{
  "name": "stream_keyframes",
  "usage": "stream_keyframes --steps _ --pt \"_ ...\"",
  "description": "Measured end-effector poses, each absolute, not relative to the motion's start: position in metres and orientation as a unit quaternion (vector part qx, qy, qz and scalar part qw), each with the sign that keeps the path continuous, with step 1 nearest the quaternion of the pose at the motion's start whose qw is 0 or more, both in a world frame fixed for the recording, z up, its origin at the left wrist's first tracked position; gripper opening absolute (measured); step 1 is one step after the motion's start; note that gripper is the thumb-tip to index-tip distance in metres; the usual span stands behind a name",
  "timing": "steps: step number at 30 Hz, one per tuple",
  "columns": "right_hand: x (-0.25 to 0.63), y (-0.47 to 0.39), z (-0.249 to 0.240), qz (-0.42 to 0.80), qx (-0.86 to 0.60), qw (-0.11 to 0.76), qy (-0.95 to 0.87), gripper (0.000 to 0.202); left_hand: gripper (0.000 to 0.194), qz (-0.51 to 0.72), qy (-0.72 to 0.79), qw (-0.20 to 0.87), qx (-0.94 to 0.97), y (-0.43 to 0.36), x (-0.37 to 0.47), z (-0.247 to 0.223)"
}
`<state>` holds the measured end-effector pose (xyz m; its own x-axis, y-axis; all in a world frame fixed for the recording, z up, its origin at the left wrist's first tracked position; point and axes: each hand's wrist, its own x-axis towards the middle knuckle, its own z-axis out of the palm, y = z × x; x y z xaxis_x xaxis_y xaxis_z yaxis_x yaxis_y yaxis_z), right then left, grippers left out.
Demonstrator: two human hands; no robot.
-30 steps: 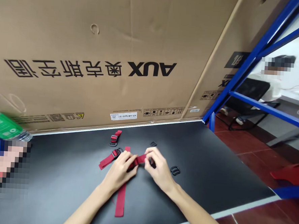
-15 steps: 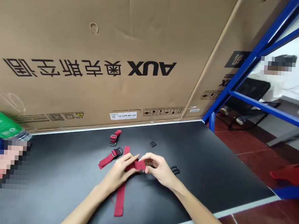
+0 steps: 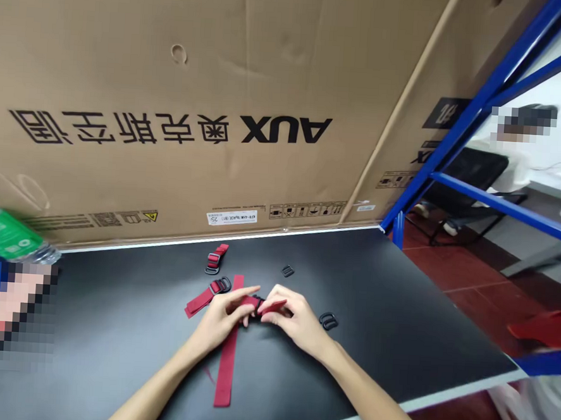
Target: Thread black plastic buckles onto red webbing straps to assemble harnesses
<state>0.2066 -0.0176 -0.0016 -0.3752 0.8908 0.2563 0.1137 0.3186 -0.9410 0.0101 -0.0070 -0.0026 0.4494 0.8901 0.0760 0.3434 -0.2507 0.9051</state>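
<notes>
Between my hands is a short red webbing strap threaded through a black buckle. My left hand pinches the strap on the buckle's left side. On the other side, my right hand grips the strap's free end between thumb and fingers. A longer red webbing strip lies flat on the table, running beneath my left hand. Left of it rests a strap with a black buckle and ring, and a similar buckled strap lies behind.
A loose black slide buckle lies behind my right hand, and black D-shaped rings lie right of it. Along the back of the black table stands a large cardboard box. A blue metal frame rises at right; a person sits beyond.
My right hand has drawn the strap's end rightward and turned it, so the black buckle now shows. My left hand's fingers have shifted slightly left.
</notes>
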Motion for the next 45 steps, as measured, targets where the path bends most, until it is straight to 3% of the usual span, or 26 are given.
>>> stream_keyframes --steps 5,15,19,25,29,39,45 --pt "0.219 -0.012 0.001 0.416 -0.348 0.418 -0.729 0.034 0.04 0.362 0.465 0.468 0.659 -0.006 0.007 0.006" --pt "0.227 -0.008 0.009 0.428 -0.341 0.441 -0.711 0.046 0.029 0.391 0.501 0.393 0.665 0.0 -0.002 0.011" --pt "0.23 -0.007 0.01 0.472 -0.324 0.48 -0.665 0.037 0.027 0.346 0.482 0.332 0.733 -0.003 -0.001 0.011" --pt "0.219 -0.008 -0.005 0.569 -0.338 0.433 -0.612 0.042 0.02 0.288 0.432 0.287 0.805 -0.007 0.0 0.007" --pt "0.21 -0.009 -0.014 0.549 -0.376 0.434 -0.607 0.038 0.036 0.25 0.38 0.272 0.848 -0.006 -0.001 0.002" --pt "0.211 -0.008 -0.006 0.478 -0.431 0.429 -0.634 0.044 0.027 0.261 0.429 0.34 0.795 -0.001 -0.001 0.002" --pt "0.21 -0.011 -0.006 0.449 -0.444 0.378 -0.677 0.032 0.028 0.294 0.455 0.396 0.742 -0.003 0.003 0.006"
